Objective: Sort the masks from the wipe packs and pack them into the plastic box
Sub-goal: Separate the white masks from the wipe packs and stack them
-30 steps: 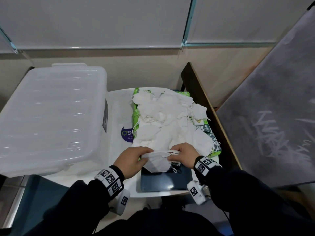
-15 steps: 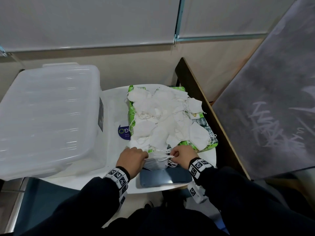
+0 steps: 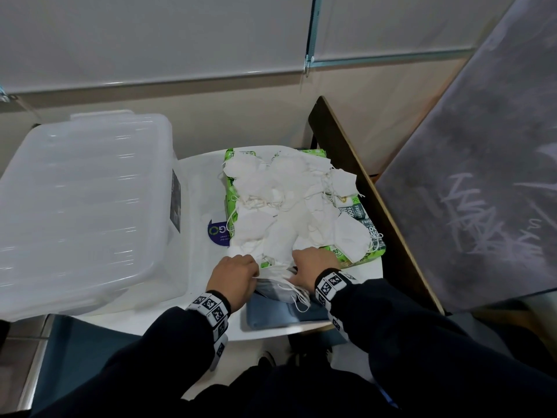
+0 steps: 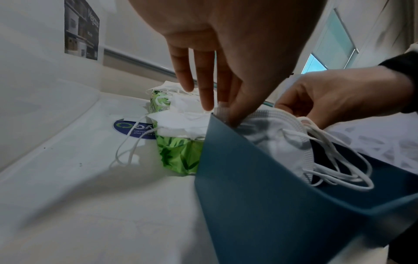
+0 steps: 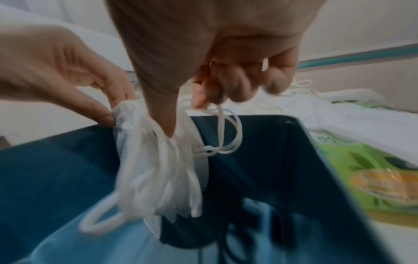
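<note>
One clear plastic box (image 3: 81,206), lid on, at the tabletop's (image 3: 199,188) left edge. My left hand (image 3: 233,277) pinches the white mask (image 4: 278,141) at its left end, over the blue bin (image 3: 271,315) at the near edge. My right hand (image 3: 313,265), fingers (image 5: 217,91) curled, grips its ear loops (image 5: 226,132). Many masks (image 3: 286,212) heaped on green wipe packs (image 3: 366,254) toward the right edge.

Grey scribbled board (image 3: 482,191) — propped right, round blue sticker (image 3: 217,233)
</note>
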The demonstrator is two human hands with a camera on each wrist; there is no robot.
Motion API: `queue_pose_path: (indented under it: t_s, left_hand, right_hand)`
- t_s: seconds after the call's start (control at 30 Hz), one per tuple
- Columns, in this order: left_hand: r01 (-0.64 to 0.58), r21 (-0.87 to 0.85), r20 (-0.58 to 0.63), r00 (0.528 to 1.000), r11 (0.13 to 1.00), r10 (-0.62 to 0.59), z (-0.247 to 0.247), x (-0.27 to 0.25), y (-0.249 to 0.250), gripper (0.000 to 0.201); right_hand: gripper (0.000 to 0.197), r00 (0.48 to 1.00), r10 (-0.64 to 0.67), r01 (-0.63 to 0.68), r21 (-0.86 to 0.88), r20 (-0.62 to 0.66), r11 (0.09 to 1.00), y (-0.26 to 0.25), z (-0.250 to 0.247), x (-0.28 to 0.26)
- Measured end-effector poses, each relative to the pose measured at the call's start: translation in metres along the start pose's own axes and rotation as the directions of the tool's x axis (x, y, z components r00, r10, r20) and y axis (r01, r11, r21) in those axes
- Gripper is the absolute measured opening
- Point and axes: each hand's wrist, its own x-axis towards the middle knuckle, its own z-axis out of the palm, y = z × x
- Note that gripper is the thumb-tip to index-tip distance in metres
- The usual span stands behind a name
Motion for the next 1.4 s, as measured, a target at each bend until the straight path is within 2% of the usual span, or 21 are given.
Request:
queue_pose_path:
  t_s: [0.13, 0.2, 0.27, 0.33, 0.5, 0.6, 0.7, 0.77, 0.83, 0.9, 0.93, 0.97, 1.0, 1.07, 1.1, 1.17, 1.2, 1.23, 1.3, 1.37, 1.4]
  left_hand:
    - [0.029, 0.009, 0.06, 0.998, 1.0, -0.029, -0.001, 0.001, 0.001, 0.005]
    - [0.03, 0.039, 0.094, 0.995, 0.999, -0.034, -0.002, 0.003, 0.001, 0.006]
    - [0.037, 0.077, 0.118, 0.992, 0.996, -0.046, -0.002, 0.006, 0.0, 0.009]
    - [0.042, 0.086, 0.121, 0.991, 0.995, -0.053, -0.005, 0.01, 0.001, 0.012]
    - [0.032, 0.028, 0.088, 0.995, 0.999, -0.034, -0.007, 0.01, -0.001, 0.045]
    - [-0.039, 0.065, 0.087, 0.996, 0.997, 0.033, -0.002, 0.007, 0.002, 0.038]
    - [-0.09, 0.09, 0.071, 0.994, 0.992, 0.083, 0.005, 0.006, 0.01, 0.034]
    - [-0.142, 0.12, 0.049, 0.989, 0.983, 0.138, 0.01, 0.008, 0.014, 0.029]
    - [-0.184, 0.109, 0.009, 0.983, 0.977, 0.184, 0.011, 0.012, 0.016, 0.022]
    - [-0.225, 0.055, -0.061, 0.972, 0.973, 0.228, 0.004, 0.017, 0.018, 0.021]
    - [-0.252, 0.019, -0.09, 0.963, 0.967, 0.253, -0.001, 0.018, 0.02, 0.022]
    - [-0.278, 0.0, -0.106, 0.955, 0.961, 0.276, -0.008, 0.019, 0.021, 0.023]
    - [-0.299, 0.005, -0.118, 0.947, 0.954, 0.297, -0.014, 0.019, 0.022, 0.023]
    - [-0.302, 0.024, -0.112, 0.947, 0.953, 0.302, -0.021, 0.017, 0.019, 0.029]
    - [-0.276, -0.005, -0.08, 0.958, 0.961, 0.275, -0.024, 0.015, 0.016, 0.034]
    - [-0.234, -0.063, -0.026, 0.972, 0.97, 0.232, -0.022, 0.009, 0.007, 0.039]
    - [-0.229, -0.06, -0.017, 0.974, 0.972, 0.228, -0.018, 0.005, 0.004, 0.04]
    - [-0.23, -0.044, -0.007, 0.973, 0.972, 0.23, -0.013, 0.002, 0.001, 0.04]
    - [-0.226, -0.009, -0.016, 0.974, 0.974, 0.226, -0.002, -0.004, 0.0, 0.036]
    - [-0.216, 0.051, -0.03, 0.975, 0.975, 0.218, 0.003, -0.004, 0.001, 0.027]
    - [-0.206, 0.076, -0.036, 0.977, 0.976, 0.209, 0.004, -0.002, 0.001, 0.022]
  right_hand:
    - [0.057, 0.988, -0.076, 0.076, -0.004, -0.133, 0.997, -0.003, 0.009, 0.007]
    - [0.054, 0.978, -0.137, 0.137, -0.01, -0.158, 0.991, 0.001, 0.007, 0.01]
    - [0.039, 0.977, -0.182, 0.182, -0.006, -0.108, 0.983, 0.007, 0.0, 0.015]
    - [0.024, 0.987, -0.157, 0.158, 0.091, -0.022, 0.983, 0.015, -0.011, 0.018]
    - [0.01, 0.993, -0.098, 0.063, 0.394, 0.07, 0.917, 0.034, -0.024, 0.015]
    - [0.006, 0.987, -0.082, 0.007, 0.477, 0.135, 0.879, 0.036, -0.019, 0.009]
    - [0.008, 0.987, -0.085, 0.013, 0.45, 0.139, 0.893, 0.035, -0.013, 0.006]
    - [0.029, 0.984, -0.105, 0.033, 0.426, 0.145, 0.904, 0.033, -0.015, 0.002]
    - [0.071, 0.971, -0.169, 0.091, 0.395, 0.167, 0.914, 0.029, -0.017, -0.003]
    - [0.106, 0.959, -0.221, 0.173, 0.249, 0.18, 0.953, 0.023, -0.016, -0.007]
    - [0.111, 0.956, -0.235, 0.205, 0.172, 0.177, 0.964, 0.021, -0.014, -0.01]
    - [0.106, 0.954, -0.249, 0.229, 0.126, 0.167, 0.965, 0.019, -0.014, -0.011]
    - [0.089, 0.955, -0.256, 0.241, 0.111, 0.152, 0.964, 0.018, -0.013, -0.011]
    - [0.04, 0.956, -0.264, 0.235, 0.198, 0.131, 0.952, 0.02, -0.02, -0.013]
    - [0.025, 0.959, -0.256, 0.215, 0.285, 0.117, 0.934, 0.023, -0.022, -0.014]
    - [0.012, 0.982, -0.185, 0.14, 0.484, 0.048, 0.864, 0.034, -0.022, -0.015]
    - [0.008, 0.992, -0.129, 0.099, 0.611, 0.006, 0.786, 0.039, -0.019, -0.016]
    - [0.008, 0.998, -0.068, 0.058, 0.735, -0.017, 0.675, 0.042, -0.017, -0.017]
    - [0.015, 0.999, -0.028, -0.022, 0.899, 0.038, 0.437, 0.04, -0.018, -0.019]
    - [0.015, 0.991, -0.034, -0.118, 0.974, 0.127, 0.195, 0.029, -0.021, -0.023]
    - [0.011, 0.988, -0.02, -0.149, 0.98, 0.153, 0.13, 0.026, -0.02, -0.022]
